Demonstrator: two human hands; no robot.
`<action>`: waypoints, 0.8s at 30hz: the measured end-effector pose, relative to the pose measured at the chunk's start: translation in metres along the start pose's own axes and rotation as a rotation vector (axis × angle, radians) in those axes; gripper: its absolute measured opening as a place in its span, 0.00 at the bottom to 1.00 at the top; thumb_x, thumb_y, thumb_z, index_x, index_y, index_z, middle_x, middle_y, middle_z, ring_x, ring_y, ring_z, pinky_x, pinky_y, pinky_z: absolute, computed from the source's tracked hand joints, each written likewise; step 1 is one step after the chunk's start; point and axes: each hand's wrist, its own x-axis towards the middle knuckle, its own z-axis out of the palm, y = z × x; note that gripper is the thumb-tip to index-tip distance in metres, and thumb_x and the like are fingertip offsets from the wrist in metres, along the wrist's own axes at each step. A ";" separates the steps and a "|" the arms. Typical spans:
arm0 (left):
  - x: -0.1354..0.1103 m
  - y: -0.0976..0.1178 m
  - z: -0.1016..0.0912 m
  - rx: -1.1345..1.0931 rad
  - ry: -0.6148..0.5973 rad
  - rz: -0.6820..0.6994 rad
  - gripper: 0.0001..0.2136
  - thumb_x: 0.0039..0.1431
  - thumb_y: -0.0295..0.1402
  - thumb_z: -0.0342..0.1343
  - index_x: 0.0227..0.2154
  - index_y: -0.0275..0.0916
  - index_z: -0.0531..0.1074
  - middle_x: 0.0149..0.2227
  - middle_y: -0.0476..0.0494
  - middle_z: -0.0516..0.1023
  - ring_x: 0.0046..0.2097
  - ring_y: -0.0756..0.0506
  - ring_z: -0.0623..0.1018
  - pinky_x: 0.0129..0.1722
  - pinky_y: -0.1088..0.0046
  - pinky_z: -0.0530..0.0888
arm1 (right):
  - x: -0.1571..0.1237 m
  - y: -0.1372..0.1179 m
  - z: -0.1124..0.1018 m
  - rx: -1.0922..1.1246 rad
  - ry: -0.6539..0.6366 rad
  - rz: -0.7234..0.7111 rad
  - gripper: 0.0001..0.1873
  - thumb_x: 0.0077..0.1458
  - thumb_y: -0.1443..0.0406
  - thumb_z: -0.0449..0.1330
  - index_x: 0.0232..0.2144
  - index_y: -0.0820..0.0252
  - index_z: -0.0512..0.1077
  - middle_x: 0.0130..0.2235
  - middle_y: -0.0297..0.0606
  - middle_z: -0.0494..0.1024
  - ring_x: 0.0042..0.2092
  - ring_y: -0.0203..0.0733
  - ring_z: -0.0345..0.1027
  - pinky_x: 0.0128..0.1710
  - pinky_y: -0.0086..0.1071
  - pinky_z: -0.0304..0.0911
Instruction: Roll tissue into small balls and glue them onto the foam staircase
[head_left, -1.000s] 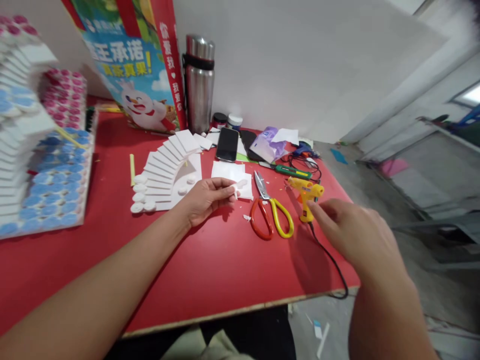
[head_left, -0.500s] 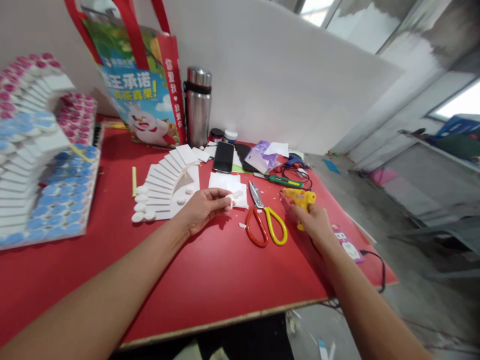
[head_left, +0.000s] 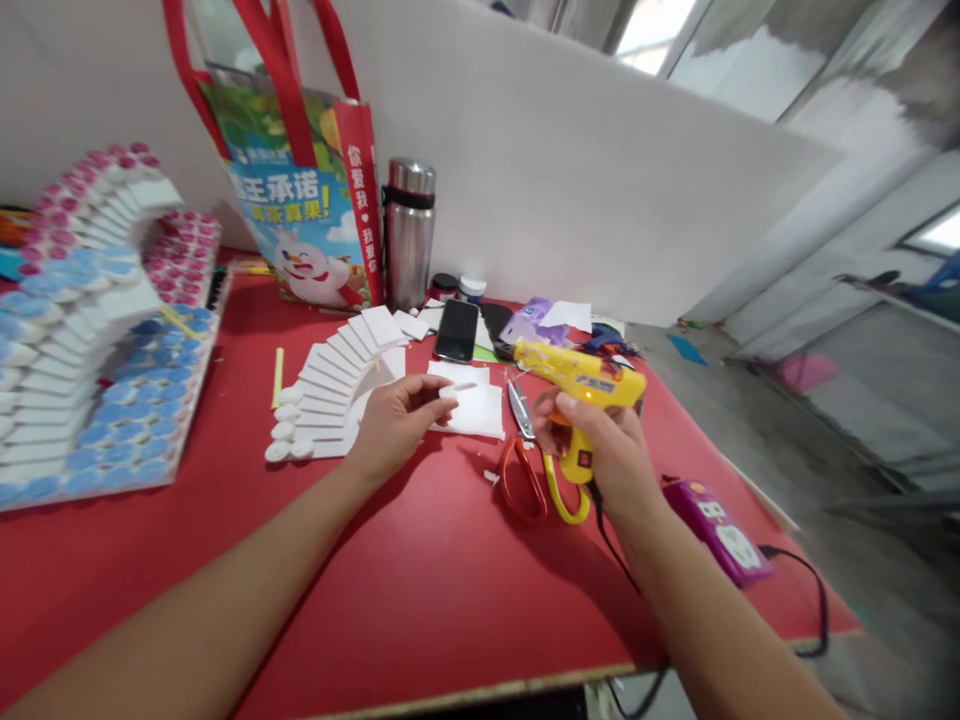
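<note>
Left hand [head_left: 394, 422] pinched with fingertips together; right hand [head_left: 607, 455] fisted, raised.

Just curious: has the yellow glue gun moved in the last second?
Yes. The right hand has lifted the glue gun off the table, above the scissors.

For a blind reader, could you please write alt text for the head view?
The right hand holds a yellow glue gun above scissors on a red table, nozzle towards the left hand, which pinches a small white piece. White stepped models stand left.
</note>
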 end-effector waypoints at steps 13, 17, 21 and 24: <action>0.007 -0.008 0.000 -0.385 -0.034 -0.178 0.14 0.50 0.37 0.73 0.35 0.33 0.82 0.28 0.47 0.78 0.27 0.53 0.75 0.30 0.77 0.77 | -0.009 0.031 0.010 -0.085 -0.149 0.079 0.20 0.61 0.54 0.62 0.21 0.60 0.72 0.20 0.35 0.73 0.22 0.36 0.65 0.25 0.31 0.59; 0.007 -0.009 -0.001 -0.381 -0.031 -0.182 0.14 0.48 0.37 0.73 0.35 0.33 0.82 0.29 0.46 0.79 0.28 0.53 0.76 0.31 0.76 0.77 | -0.010 0.035 0.009 -0.175 -0.173 0.050 0.23 0.62 0.54 0.61 0.19 0.60 0.72 0.19 0.36 0.74 0.23 0.37 0.67 0.27 0.32 0.62; 0.007 -0.008 -0.001 -0.367 -0.034 -0.186 0.15 0.47 0.37 0.74 0.34 0.33 0.82 0.28 0.46 0.79 0.28 0.53 0.76 0.32 0.76 0.77 | -0.010 0.038 0.008 -0.222 -0.179 0.053 0.24 0.63 0.54 0.61 0.18 0.60 0.72 0.19 0.36 0.73 0.23 0.37 0.67 0.27 0.31 0.62; 0.007 -0.006 -0.001 -0.349 -0.031 -0.187 0.14 0.47 0.36 0.74 0.34 0.33 0.82 0.27 0.46 0.79 0.27 0.53 0.76 0.32 0.77 0.76 | -0.010 0.038 0.008 -0.229 -0.170 0.070 0.24 0.62 0.53 0.61 0.18 0.60 0.71 0.19 0.36 0.73 0.22 0.36 0.66 0.26 0.31 0.61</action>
